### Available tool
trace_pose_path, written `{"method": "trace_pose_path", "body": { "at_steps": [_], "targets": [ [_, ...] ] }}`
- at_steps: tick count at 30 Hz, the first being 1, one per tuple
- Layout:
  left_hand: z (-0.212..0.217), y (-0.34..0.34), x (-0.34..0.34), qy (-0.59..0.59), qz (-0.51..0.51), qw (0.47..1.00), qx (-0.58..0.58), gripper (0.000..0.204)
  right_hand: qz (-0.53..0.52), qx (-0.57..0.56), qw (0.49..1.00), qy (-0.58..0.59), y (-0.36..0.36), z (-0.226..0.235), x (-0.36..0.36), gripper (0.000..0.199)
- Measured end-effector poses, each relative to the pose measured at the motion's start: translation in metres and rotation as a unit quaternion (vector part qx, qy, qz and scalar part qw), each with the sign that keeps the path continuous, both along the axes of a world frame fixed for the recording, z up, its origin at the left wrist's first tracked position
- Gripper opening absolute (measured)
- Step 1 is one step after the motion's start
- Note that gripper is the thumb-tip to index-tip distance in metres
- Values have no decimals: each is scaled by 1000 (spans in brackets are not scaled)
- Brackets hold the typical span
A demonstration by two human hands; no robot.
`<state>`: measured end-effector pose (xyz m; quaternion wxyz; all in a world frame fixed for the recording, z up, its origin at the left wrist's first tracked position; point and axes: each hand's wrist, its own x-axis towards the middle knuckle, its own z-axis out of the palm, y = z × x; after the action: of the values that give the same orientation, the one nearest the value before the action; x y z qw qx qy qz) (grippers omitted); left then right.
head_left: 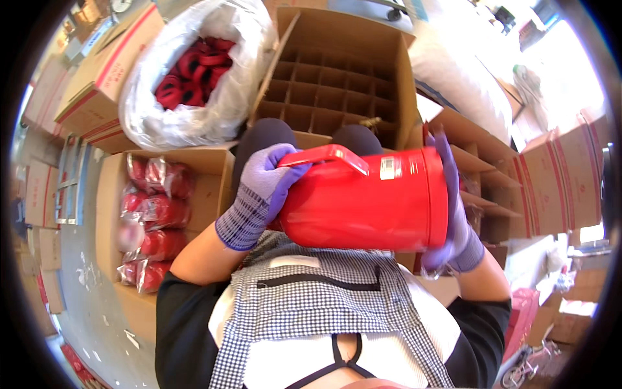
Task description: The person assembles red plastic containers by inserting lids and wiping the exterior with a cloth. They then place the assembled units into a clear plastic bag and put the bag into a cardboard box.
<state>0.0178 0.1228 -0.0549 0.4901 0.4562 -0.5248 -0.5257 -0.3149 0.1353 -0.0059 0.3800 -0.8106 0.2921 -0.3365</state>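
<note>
A red jug (363,201) with a long handle and a small white label lies sideways in front of my lap, between my two hands. Its narrower end, by the front of the handle, is gripped by my left hand (265,178), in a purple and grey knitted glove. At the wide base, my right hand (457,214), gloved the same way, spans the end with its palm against it; this hand is slightly blurred. The jug's underside and the fingertips beneath it are hidden.
Ahead stands a carton with cardboard dividers (337,84). Left of it, a clear plastic bag (253,71) holds red and black round parts (194,71). An open carton (214,168) at left contains several wrapped red items (162,211). More divided cartons (486,168) stand at right.
</note>
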Motion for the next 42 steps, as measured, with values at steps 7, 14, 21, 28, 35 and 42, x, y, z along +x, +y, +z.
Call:
{"method": "trace_pose_path", "body": {
  "at_steps": [7, 14, 21, 28, 35, 42],
  "targets": [
    [-17, 0, -5, -46, -48, 998, 20, 15, -11, 159, 987, -8, 8, -12, -24, 117],
    [-18, 1, -33, -101, 33, 974, -198, 17, -181, 423, 849, -260, 5, -35, -1, 115],
    [-12, -14, -20, 167, -71, 958, 222, 20, 4, 10, 997, 74, -1, 5, -17, 120],
    [-39, -13, -32, -111, 36, 993, -26, 22, -120, 300, 929, -182, 12, -16, 23, 124],
    [-43, -31, -17, 145, -99, 954, 245, 25, 21, -51, 987, 152, -5, 24, -8, 142],
    [-67, -1, -32, 127, -76, 956, 255, 17, 36, -88, 987, 129, 14, -11, -15, 137]
  ]
}}
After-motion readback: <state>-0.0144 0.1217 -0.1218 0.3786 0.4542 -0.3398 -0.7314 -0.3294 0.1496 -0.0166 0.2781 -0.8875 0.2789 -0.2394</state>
